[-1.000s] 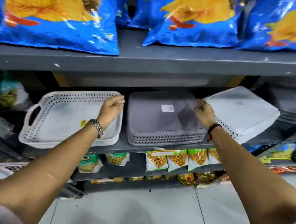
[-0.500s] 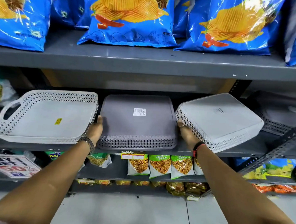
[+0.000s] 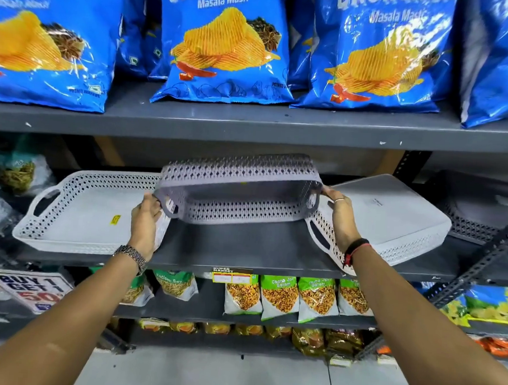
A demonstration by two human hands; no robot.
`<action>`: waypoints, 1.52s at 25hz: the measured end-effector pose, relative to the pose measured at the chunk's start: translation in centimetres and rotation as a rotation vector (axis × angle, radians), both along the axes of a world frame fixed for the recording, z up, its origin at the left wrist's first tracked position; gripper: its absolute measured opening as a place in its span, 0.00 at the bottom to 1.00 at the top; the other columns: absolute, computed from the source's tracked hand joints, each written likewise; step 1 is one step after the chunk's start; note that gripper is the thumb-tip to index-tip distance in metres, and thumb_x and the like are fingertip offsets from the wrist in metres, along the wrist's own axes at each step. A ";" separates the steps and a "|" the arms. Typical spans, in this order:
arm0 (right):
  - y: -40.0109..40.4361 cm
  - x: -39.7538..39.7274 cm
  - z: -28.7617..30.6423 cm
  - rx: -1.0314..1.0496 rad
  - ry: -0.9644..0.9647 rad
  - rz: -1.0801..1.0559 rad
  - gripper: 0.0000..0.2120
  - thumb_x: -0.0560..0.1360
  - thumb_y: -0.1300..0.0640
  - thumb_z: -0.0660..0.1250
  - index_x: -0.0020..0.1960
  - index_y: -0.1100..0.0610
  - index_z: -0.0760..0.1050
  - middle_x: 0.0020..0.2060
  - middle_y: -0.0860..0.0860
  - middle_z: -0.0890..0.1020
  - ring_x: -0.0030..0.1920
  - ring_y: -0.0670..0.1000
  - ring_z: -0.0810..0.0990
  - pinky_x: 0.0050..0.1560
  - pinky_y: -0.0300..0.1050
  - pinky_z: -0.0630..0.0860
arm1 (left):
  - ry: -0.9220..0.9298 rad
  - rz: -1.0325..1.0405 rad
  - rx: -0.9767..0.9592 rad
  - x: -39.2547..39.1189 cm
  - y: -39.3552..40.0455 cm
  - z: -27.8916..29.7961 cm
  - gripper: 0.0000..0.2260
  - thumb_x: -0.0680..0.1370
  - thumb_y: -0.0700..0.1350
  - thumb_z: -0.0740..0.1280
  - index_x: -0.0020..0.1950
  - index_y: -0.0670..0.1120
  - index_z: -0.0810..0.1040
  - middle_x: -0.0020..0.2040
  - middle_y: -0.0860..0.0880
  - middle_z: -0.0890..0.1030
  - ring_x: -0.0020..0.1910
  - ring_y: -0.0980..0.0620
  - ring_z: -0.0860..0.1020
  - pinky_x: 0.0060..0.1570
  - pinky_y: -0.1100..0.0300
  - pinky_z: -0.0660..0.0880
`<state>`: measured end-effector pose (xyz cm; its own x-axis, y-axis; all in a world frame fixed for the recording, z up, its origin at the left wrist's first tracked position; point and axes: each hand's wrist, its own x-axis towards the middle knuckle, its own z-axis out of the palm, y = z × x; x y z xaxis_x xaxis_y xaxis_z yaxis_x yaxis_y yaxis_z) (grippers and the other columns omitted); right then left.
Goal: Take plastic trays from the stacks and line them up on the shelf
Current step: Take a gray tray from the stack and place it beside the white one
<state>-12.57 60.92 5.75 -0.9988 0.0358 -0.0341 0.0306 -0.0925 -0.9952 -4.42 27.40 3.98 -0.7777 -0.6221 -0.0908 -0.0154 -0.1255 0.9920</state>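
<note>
The grey tray (image 3: 238, 191) has come up off the shelf (image 3: 243, 251), tipped, both hands' fingers clamped on its handles: left hand (image 3: 145, 215), right hand (image 3: 339, 215). Swinging it could knock the white tray (image 3: 76, 214) off the front edge.

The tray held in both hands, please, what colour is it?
Lilac-grey tray, with diamond-perforated walls; seen in the head view.

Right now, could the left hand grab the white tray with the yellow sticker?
Probably yes, but not yet. The left hand is right in front of the white tray, with nothing between them. It is busy holding one end of the grey tray and must let go first.
</note>
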 end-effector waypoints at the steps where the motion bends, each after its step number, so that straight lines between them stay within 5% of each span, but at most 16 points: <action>1: 0.0 -0.5 -0.1 0.006 0.010 -0.007 0.18 0.79 0.62 0.51 0.60 0.65 0.75 0.55 0.51 0.79 0.45 0.33 0.78 0.36 0.18 0.69 | 0.016 0.002 0.013 -0.2 -0.3 0.1 0.13 0.82 0.50 0.52 0.51 0.47 0.74 0.50 0.48 0.77 0.55 0.52 0.73 0.72 0.52 0.63; 3: -0.3 -1.3 -0.2 0.023 0.017 0.004 0.18 0.76 0.64 0.52 0.60 0.63 0.76 0.57 0.54 0.80 0.49 0.37 0.78 0.38 0.19 0.70 | 0.033 -0.031 0.006 -0.6 -0.5 0.2 0.13 0.81 0.51 0.51 0.52 0.50 0.74 0.57 0.47 0.77 0.57 0.53 0.72 0.72 0.52 0.62; 8: -1.7 -3.0 -0.3 0.053 0.001 0.001 0.19 0.73 0.71 0.56 0.63 0.65 0.72 0.53 0.53 0.81 0.55 0.50 0.78 0.49 0.37 0.75 | 0.084 -0.119 -0.035 -3.1 -1.5 -0.3 0.20 0.81 0.50 0.52 0.73 0.49 0.64 0.72 0.49 0.68 0.69 0.50 0.68 0.69 0.51 0.65; 10: -2.5 -3.6 -0.5 0.106 -0.002 -0.027 0.18 0.74 0.72 0.56 0.63 0.65 0.72 0.55 0.55 0.79 0.53 0.50 0.77 0.46 0.33 0.76 | 0.061 -0.119 -0.080 -4.7 -2.4 -0.8 0.20 0.81 0.46 0.56 0.73 0.47 0.63 0.73 0.49 0.67 0.70 0.49 0.68 0.69 0.52 0.67; 14: -3.2 -5.1 -2.2 0.232 0.043 -0.024 0.19 0.74 0.74 0.53 0.59 0.64 0.75 0.44 0.52 0.80 0.38 0.45 0.77 0.32 0.28 0.74 | -0.085 -0.191 -0.253 -7.9 -3.7 -1.7 0.21 0.79 0.37 0.57 0.72 0.45 0.64 0.65 0.50 0.73 0.53 0.54 0.76 0.43 0.75 0.72; 18: -3.2 -8.0 -5.2 0.397 0.048 -0.049 0.18 0.73 0.72 0.55 0.58 0.65 0.76 0.49 0.54 0.80 0.48 0.50 0.75 0.49 0.43 0.74 | -0.372 -0.386 -0.581 -10.7 -4.8 -2.9 0.20 0.75 0.37 0.58 0.67 0.45 0.68 0.47 0.42 0.79 0.31 0.49 0.74 0.30 0.59 0.71; 21: -2.9 -9.7 -7.4 0.503 0.005 -0.049 0.20 0.70 0.66 0.55 0.59 0.62 0.77 0.54 0.56 0.82 0.50 0.51 0.78 0.53 0.49 0.75 | -0.555 -0.501 -0.968 -12.2 -5.5 -3.7 0.20 0.70 0.36 0.59 0.62 0.38 0.68 0.48 0.33 0.79 0.40 0.36 0.80 0.37 0.48 0.77; 25: -2.2 -11.6 -10.0 0.591 -0.093 -0.056 0.24 0.66 0.58 0.57 0.60 0.61 0.76 0.46 0.52 0.81 0.35 0.40 0.75 0.38 0.37 0.73 | -0.616 -0.564 -1.228 -12.2 -4.6 -3.1 0.21 0.70 0.33 0.61 0.63 0.36 0.65 0.56 0.33 0.76 0.50 0.33 0.79 0.45 0.46 0.78; 28: -2.0 -12.4 -11.0 0.643 -0.126 -0.074 0.23 0.66 0.54 0.59 0.59 0.60 0.76 0.45 0.52 0.79 0.41 0.48 0.74 0.45 0.45 0.74 | -0.695 -0.614 -1.344 -12.3 -3.9 -3.3 0.23 0.71 0.34 0.62 0.65 0.36 0.63 0.66 0.35 0.67 0.56 0.33 0.76 0.53 0.47 0.75; 31: -1.9 -12.6 -11.4 0.683 -0.103 -0.070 0.20 0.67 0.54 0.58 0.55 0.59 0.77 0.41 0.51 0.77 0.39 0.50 0.72 0.38 0.42 0.69 | -0.730 -0.628 -1.417 -12.3 -3.5 -3.7 0.23 0.70 0.36 0.63 0.64 0.36 0.64 0.65 0.36 0.66 0.58 0.35 0.75 0.58 0.47 0.71; 38: -2.2 -11.4 -10.7 0.680 -0.052 -0.024 0.08 0.70 0.58 0.59 0.43 0.57 0.77 0.36 0.55 0.75 0.39 0.53 0.72 0.40 0.46 0.67 | -0.769 -0.652 -1.369 -12.0 -2.8 -4.3 0.28 0.74 0.41 0.62 0.72 0.36 0.58 0.74 0.35 0.58 0.74 0.39 0.59 0.70 0.40 0.58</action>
<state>-24.00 58.76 -4.99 -0.9951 0.0886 -0.0440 0.0859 0.5521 -0.8294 -16.39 24.56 -0.34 -0.9521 -0.1779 -0.2487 -0.2079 0.9730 0.0999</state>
